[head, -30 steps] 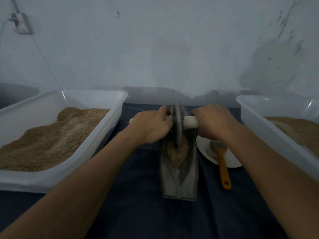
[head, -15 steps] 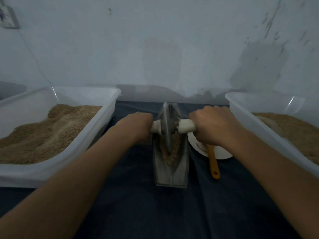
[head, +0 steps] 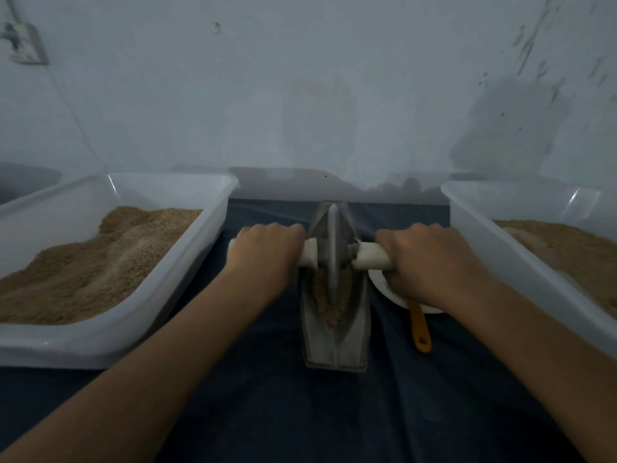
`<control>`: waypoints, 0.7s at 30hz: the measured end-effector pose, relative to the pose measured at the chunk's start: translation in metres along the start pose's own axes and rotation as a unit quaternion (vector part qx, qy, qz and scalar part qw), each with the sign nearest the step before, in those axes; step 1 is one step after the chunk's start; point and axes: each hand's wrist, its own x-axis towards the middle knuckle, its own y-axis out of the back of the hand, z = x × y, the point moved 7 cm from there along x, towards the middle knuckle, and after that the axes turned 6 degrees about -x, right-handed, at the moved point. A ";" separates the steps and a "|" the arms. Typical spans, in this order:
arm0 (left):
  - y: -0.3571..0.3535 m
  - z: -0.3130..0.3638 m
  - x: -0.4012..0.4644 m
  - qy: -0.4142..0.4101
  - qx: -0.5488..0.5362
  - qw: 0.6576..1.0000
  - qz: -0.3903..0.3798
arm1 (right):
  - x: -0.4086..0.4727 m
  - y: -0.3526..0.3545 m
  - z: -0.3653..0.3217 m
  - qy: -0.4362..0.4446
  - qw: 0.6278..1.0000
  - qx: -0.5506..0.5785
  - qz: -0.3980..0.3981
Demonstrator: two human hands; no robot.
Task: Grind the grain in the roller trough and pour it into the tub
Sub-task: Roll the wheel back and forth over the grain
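While both hands, left hand (head: 263, 253) and right hand (head: 430, 262), grip axle handle (head: 370, 259), wheel (head: 332, 252) rolled farther along trough (head: 337, 342).

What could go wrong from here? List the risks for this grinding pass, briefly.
1. The grain is heaped along the narrow roller trough; a hard push of the wheel might throw some over the rim onto the dark cloth.
2. The right hand works directly above the white plate and the orange-handled brush, so it may knock them.
3. The left hand covers nearly its whole handle end; its grip could slip off.
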 end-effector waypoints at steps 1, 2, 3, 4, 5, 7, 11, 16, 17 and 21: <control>0.000 -0.003 -0.008 -0.002 -0.012 1.000 -0.010 | -0.007 0.009 -0.004 0.018 1.000 -0.009 0.016; -0.001 -0.006 -0.011 0.002 -0.022 1.000 -0.021 | -0.011 0.014 -0.005 0.027 0.999 -0.017 0.021; -0.002 -0.008 -0.010 0.007 -0.027 0.999 -0.036 | -0.012 0.015 -0.004 0.027 0.999 -0.023 0.015; -0.004 -0.009 -0.006 0.011 -0.030 0.998 -0.053 | -0.008 0.012 -0.002 0.023 0.999 -0.029 0.002; -0.006 -0.010 0.002 0.014 -0.030 0.997 -0.064 | -0.001 0.008 -0.001 0.011 0.999 -0.030 -0.017; -0.010 -0.011 0.026 0.028 -0.028 0.997 -0.062 | 0.025 -0.008 0.006 -0.021 0.998 -0.026 -0.058; -0.007 -0.010 0.067 0.073 0.013 0.997 -0.009 | 0.079 -0.043 0.023 -0.060 0.990 0.028 -0.128; 0.000 -0.001 0.060 0.064 0.028 0.997 0.037 | 0.065 -0.043 0.022 -0.083 0.990 0.040 -0.103; 0.000 0.002 0.048 0.053 0.029 0.997 0.043 | 0.051 -0.036 0.018 -0.080 0.993 0.036 -0.084; 0.007 0.006 -0.011 0.004 0.049 0.997 0.063 | -0.009 0.001 -0.003 -0.011 1.000 0.015 0.001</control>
